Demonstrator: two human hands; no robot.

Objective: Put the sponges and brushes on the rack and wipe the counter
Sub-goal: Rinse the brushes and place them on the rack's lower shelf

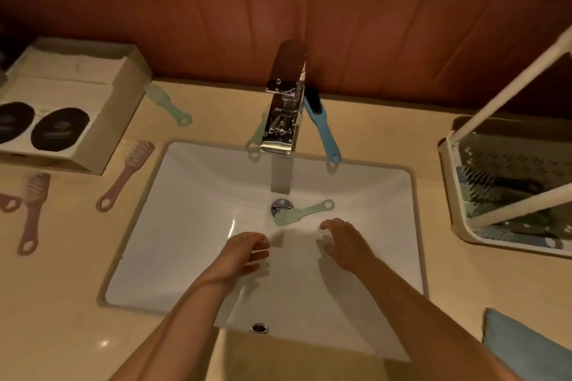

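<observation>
Reaching into a white sink basin (185,226), a person holds both bare hands low over the bowl, neither one gripping anything. The left hand (244,252) has its fingers loosely curled; the right hand (343,244) is spread open, fingertips pointed toward a pale green brush (301,212) that lies just ahead of it, bristle end resting at the drain (281,206). Beyond both hands, a blue brush (322,130) leans beside the chrome faucet (283,108), with another green handle (254,141) showing on the faucet's other side. Far out past the left hand, two pink brushes (125,176) (32,210) and a mint one (167,105) lie scattered on the beige counter (71,303) by a cardboard box (93,96). The white rack (455,195) stands well off to the right of the right hand, some items already in its tray, and a blue cloth (520,346) sits near the right forearm. No sponge can be made out apart from those. The likely next grab is the green brush; its slim handle on the slick porcelain could skid away under a shallow pinch, and a hasty reach toward the faucet might tip the leaning blue brush into the bowl.
</observation>
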